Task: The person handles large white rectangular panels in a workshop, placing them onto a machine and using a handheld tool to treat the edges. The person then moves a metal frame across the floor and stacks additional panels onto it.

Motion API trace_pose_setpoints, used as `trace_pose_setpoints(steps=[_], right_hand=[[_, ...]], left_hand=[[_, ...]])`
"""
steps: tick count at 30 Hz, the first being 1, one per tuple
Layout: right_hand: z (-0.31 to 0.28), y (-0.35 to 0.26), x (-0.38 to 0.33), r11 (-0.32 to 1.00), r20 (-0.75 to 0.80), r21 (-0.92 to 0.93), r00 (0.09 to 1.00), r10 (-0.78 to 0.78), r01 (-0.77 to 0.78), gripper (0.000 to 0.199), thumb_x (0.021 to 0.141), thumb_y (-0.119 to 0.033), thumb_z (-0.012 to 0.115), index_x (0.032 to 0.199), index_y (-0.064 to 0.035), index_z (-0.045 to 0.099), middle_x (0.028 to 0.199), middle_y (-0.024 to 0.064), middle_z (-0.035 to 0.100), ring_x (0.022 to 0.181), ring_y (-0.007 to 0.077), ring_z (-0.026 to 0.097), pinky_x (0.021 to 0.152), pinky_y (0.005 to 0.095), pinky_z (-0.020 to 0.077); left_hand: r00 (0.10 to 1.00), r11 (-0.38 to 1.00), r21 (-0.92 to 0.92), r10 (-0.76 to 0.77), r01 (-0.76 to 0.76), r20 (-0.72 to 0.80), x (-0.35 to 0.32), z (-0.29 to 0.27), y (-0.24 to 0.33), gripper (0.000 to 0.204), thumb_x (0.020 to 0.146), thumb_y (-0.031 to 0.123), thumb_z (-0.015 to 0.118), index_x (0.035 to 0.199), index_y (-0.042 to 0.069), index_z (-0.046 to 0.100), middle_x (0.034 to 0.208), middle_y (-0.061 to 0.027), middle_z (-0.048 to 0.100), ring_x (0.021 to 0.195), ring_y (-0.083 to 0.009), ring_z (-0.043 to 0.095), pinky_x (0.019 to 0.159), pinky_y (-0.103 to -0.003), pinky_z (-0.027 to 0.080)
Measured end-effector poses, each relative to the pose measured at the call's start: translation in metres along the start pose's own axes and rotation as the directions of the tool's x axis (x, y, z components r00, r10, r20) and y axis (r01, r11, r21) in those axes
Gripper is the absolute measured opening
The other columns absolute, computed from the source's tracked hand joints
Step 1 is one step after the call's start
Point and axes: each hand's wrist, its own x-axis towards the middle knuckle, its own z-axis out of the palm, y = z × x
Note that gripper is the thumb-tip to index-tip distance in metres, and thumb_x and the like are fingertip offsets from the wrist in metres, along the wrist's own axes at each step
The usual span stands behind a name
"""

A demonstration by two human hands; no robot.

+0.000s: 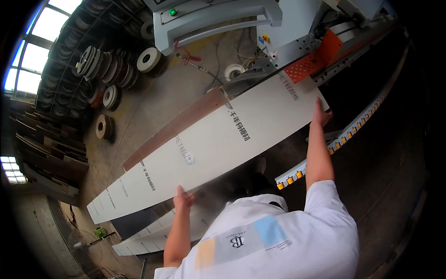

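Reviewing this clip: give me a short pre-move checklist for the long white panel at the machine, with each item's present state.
1. Left hand on the near long edge of the long white laminated panel: ok.
2. Right hand on the panel's end near the orange perforated guard: ok.
3. Fingers curled around the edge: cannot tell.
4. Panel's far edge against the grey edge-processing machine: cannot tell.
5. Roller rail with yellow wheels under the panel: not ok, it lies beside it.

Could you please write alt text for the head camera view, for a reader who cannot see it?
A person in a white shirt holds a long white panel, left hand on its near edge and right hand at its far end by a grey machine. Rolls of edge banding lie on the workshop floor.
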Motion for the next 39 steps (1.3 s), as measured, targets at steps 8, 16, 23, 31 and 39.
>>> trace_pose_setpoints(steps=[8,16,23,31,39], right_hand=[[-0.011,0.01,-0.196,0.957,0.303,0.117,0.927,0.222,-0.267,0.096,0.08,-0.059,0.089,0.14,0.0088,0.057,0.141,0.0228,0.067,0.13,0.0338,0.066,0.11,0.0443,0.0516],[0.0,0.008,-0.209,0.919,0.283,0.355,0.957,0.068,-0.17,0.061,0.092,-0.033,0.086,0.132,0.007,0.065,0.13,0.0169,0.074,0.116,0.0257,0.072,0.102,0.0393,0.0562],[0.0,0.004,-0.179,0.907,0.31,0.392,0.95,0.029,-0.155,0.06,0.096,-0.032,0.082,0.139,0.0057,0.064,0.137,0.0124,0.07,0.119,0.023,0.069,0.101,0.0383,0.055],[0.009,-0.002,-0.13,0.918,0.279,0.372,0.96,0.031,-0.137,0.06,0.096,-0.032,0.083,0.138,0.0052,0.063,0.135,0.0126,0.07,0.117,0.0226,0.069,0.101,0.0391,0.0554],[0.016,-0.005,-0.048,0.885,0.314,0.437,0.949,0.016,-0.159,0.058,0.096,-0.034,0.083,0.135,0.0062,0.066,0.132,0.0124,0.072,0.115,0.023,0.07,0.099,0.0386,0.0561]], left_hand=[[0.998,0.992,-0.117,0.056,-0.057,-0.007,0.021,0.003,-0.012,0.057,0.097,0.067,0.071,0.098,0.01,0.063,0.076,-0.0065,0.071,0.056,-0.0192,0.067,0.047,-0.03,0.048],[0.976,0.99,-0.141,0.044,-0.014,0.214,0.006,-0.016,-0.008,0.041,0.105,0.05,0.068,0.103,0.009,0.063,0.083,-0.0043,0.069,0.07,-0.0171,0.066,0.061,-0.032,0.053],[0.982,0.945,-0.325,0.035,0.027,0.184,0.012,-0.065,-0.013,0.037,0.107,0.045,0.065,0.099,0.009,0.06,0.08,-0.0038,0.062,0.068,-0.0176,0.06,0.058,-0.031,0.048],[0.976,0.949,-0.313,0.03,0.04,0.216,0.005,-0.039,-0.011,0.04,0.109,0.047,0.063,0.089,0.015,0.053,0.072,0.0011,0.047,0.064,-0.0146,0.051,0.055,-0.03,0.042],[0.959,0.936,-0.34,0.009,0.092,0.284,-0.015,0.019,-0.022,0.032,0.111,0.034,0.064,0.09,0.015,0.049,0.073,0.0015,0.042,0.064,-0.0142,0.046,0.055,-0.03,0.042]])
